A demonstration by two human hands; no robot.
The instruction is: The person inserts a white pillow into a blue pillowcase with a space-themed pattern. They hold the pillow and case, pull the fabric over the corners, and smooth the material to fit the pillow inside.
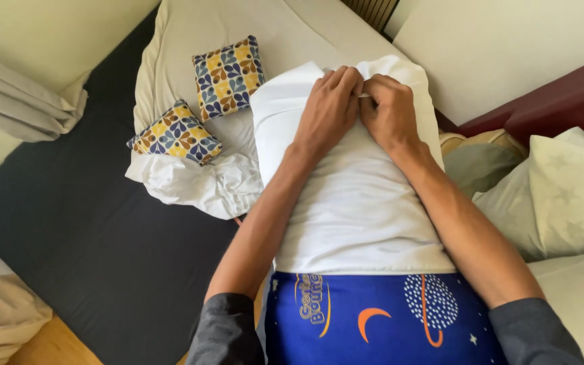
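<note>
Nearest the lens, a blue pillow (380, 328) printed with a moon and stars fills the bottom edge, cut off by the frame, with a white pillowcase (356, 203) drawn over its far part. Both forearms run up along the case in dark grey sleeves. At its far end the left hand (329, 111) and the right hand (390, 111) meet, knuckles touching, each grip closed and pinching the bunched white fabric at that end; the fingertips are buried in the folds, so how deep the pinch goes cannot be made out.

Left of the hands lie two small patterned cushions (228, 76) in yellow, navy and white, one beyond the other, and just below them a crumpled white cloth (194, 182) touching the case's left edge. Further left the dark mattress (96, 230) offers a wide bare stretch. Right of the hands, a pale pillow (566, 192) and a dark red headboard (562, 91) crowd close, leaving little room that side.
</note>
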